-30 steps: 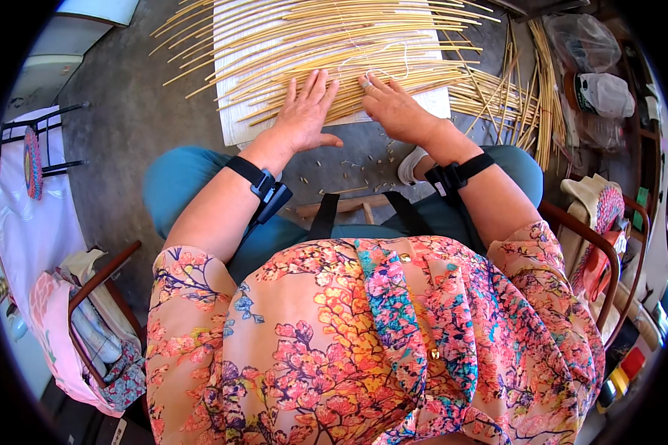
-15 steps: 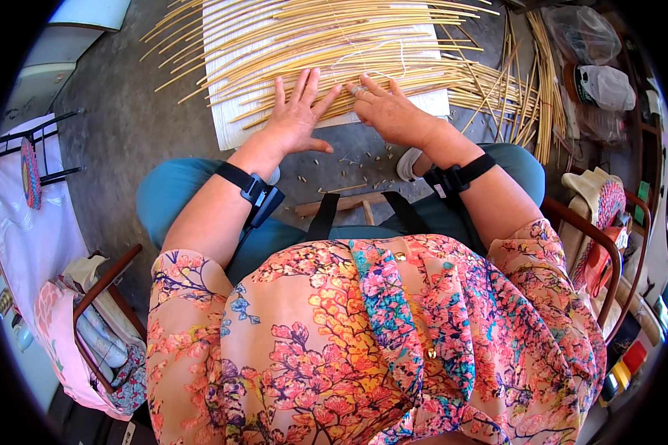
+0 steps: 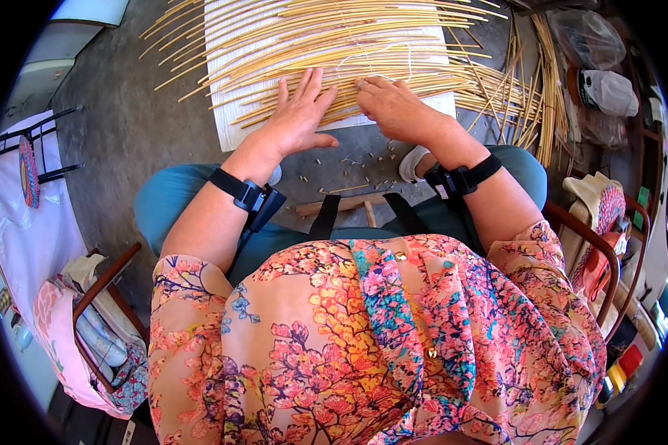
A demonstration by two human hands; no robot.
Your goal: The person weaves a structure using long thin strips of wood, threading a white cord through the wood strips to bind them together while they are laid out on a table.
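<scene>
Long, thin yellow-brown stalks (image 3: 297, 44) lie side by side on a white sheet (image 3: 231, 135) at the far side, with a white string (image 3: 410, 61) running across them. My left hand (image 3: 297, 111) is open, its fingers laid over the near stalks and its thumb out to the right. Just right of it, my right hand (image 3: 393, 107) rests at the near stalks with its fingers bent in. Its fingertips are partly hidden, so what lies between them cannot be made out. Each wrist wears a black strap with a small device.
More stalks (image 3: 545, 96) lie in a loose heap at the right, near plastic bags (image 3: 586, 41). Short cut bits (image 3: 349, 167) and a wooden piece (image 3: 334, 206) are on the floor below my hands. Chairs with cloths stand at both sides; a black rack (image 3: 41, 156) is at left.
My right hand's fingers have drawn in from stretched out to bent, and its fingertips have moved slightly. My left hand remains on the stalks, its fingers a little closer together.
</scene>
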